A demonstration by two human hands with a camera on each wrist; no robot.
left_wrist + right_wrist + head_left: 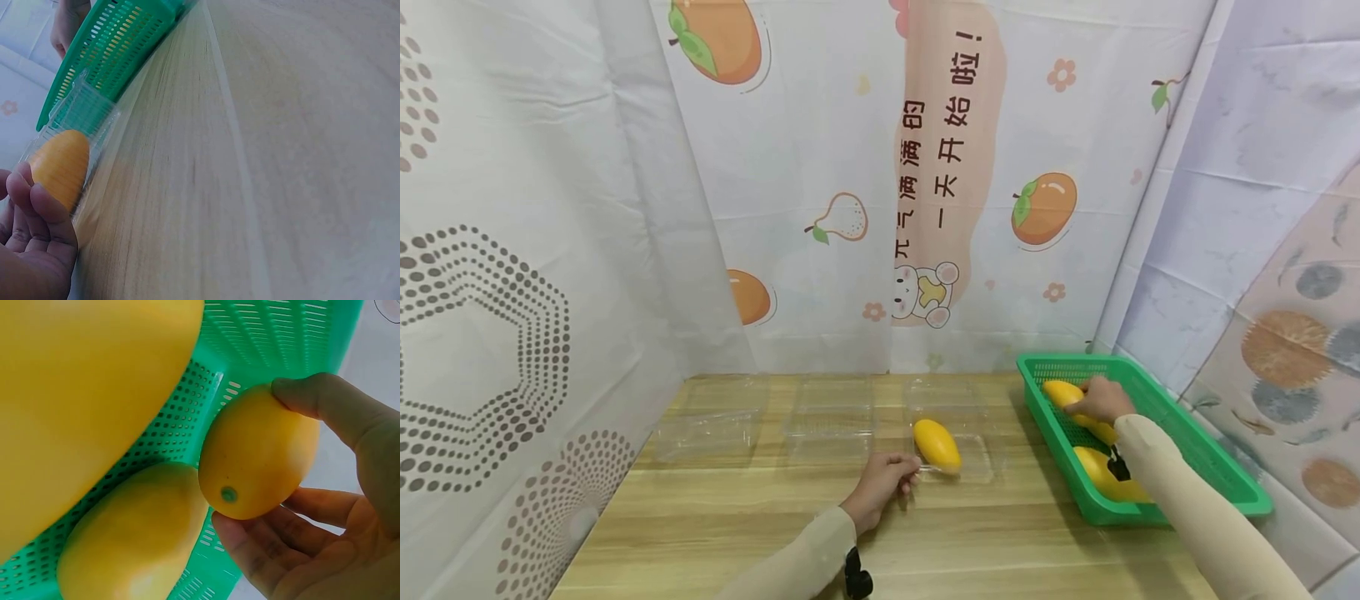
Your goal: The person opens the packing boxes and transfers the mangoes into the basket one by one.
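My right hand [1107, 400] grips a yellow mango [259, 453] between thumb and fingers at the far end of the green basket [1157, 400]. More mangoes lie in the basket, one of them a mango [1097, 468] near its front end. My left hand [883, 486] pinches the front left edge of a clear plastic box [985, 458]. Inside that box lies a single mango [937, 446], set at a slant. In the left wrist view, the fingers of my left hand [37, 240] are curled beside this mango, and the pinched edge is mostly hidden.
Two more clear plastic boxes stand in a row to the left, a middle box [831, 417] and a left box [711, 421]. The wooden table [760, 533] ends at a printed curtain [820, 167] at the back. Another curtain [1292, 292] hangs close to the basket's right.
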